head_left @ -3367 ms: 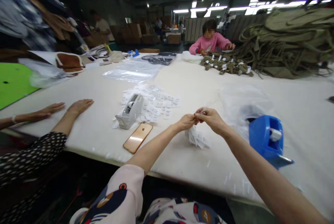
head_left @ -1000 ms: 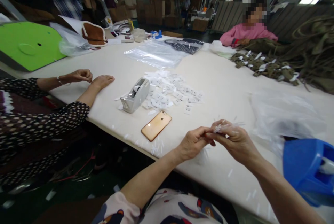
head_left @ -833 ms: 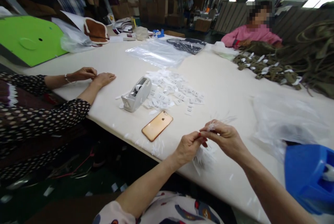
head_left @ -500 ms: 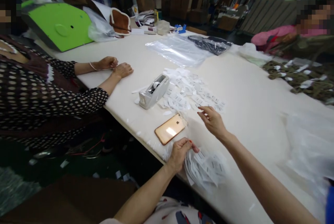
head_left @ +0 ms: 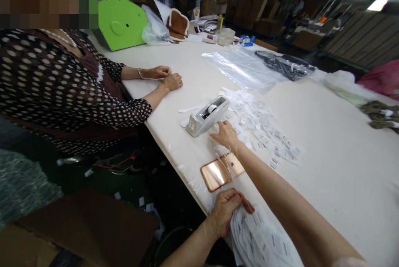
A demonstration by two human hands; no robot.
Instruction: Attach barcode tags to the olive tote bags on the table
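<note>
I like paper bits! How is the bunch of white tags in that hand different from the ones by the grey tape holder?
The bunch of white paper tags is gripped in the left hand; the loose white paper tags lie flat on the white table. The bunch is packed thick; the loose tags are spread thin, with the right hand touching them. Both are small with dark print.

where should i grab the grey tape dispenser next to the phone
Probably from above, pinching the tape dispenser across its two flat long sides mid-body: it sits upright and narrow, right hand beside it; left hand holds labels.
</note>
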